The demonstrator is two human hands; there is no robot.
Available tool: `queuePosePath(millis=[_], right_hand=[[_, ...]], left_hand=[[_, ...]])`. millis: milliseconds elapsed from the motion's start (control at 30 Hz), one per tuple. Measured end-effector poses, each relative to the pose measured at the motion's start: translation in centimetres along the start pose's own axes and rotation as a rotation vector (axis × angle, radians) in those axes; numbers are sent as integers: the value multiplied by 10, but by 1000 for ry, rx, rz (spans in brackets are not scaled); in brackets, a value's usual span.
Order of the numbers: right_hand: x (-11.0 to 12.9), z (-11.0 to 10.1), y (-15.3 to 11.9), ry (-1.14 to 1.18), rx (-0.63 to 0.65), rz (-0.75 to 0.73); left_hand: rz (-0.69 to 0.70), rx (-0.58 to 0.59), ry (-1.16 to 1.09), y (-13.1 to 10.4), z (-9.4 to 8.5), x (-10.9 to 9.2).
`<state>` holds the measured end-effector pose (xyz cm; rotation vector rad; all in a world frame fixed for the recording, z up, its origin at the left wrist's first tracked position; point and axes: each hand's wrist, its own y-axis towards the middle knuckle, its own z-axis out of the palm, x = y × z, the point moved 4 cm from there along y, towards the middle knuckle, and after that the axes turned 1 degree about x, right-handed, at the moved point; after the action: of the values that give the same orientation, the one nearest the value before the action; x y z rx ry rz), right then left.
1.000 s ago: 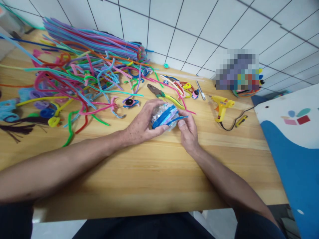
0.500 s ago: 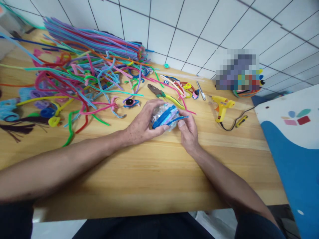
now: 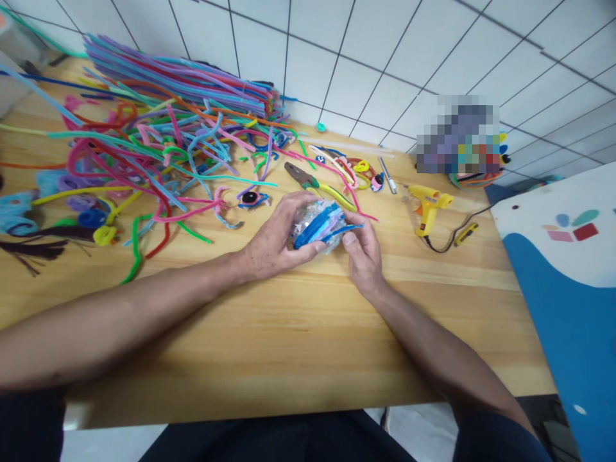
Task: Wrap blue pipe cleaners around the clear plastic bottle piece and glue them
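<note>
A crinkled, clear plastic bundle with blue and lilac fuzzy strips across it (image 3: 317,226) is between my hands, above the table. My left hand (image 3: 282,236) is wrapped round its left side, thumb along the lower edge. On the other side, my right hand (image 3: 364,253) pinches the tip of a blue strip that sticks out to the right; its other fingers curl behind. The bundle's underside is hidden. Just beyond it lie pliers with yellow-green handles (image 3: 332,192), partly covered by the hand and bundle.
Loose pipe cleaners (image 3: 144,147) sprawl over the left, before a thick bundle of straight ones (image 3: 183,77). A yellow glue gun (image 3: 430,206), a small yellow cutter (image 3: 466,235) and a pen (image 3: 387,176) lie right. A blue-and-white panel (image 3: 553,276) borders the table's right; tiled wall stands behind.
</note>
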<state>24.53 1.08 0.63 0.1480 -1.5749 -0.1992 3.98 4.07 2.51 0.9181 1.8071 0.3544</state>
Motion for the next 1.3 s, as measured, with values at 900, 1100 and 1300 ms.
queuePosePath(millis=[900,1100,1300], right_hand=[[1,1,-1,2,11,-16],[17,-8,3,-129,-52,-157],[39,-14,12,-191,-43,-361]], left_hand=[[31,-6,-3,1,0,0],[48,13,-3,0,-1,-2],[37,56,7,0,-2,-6]])
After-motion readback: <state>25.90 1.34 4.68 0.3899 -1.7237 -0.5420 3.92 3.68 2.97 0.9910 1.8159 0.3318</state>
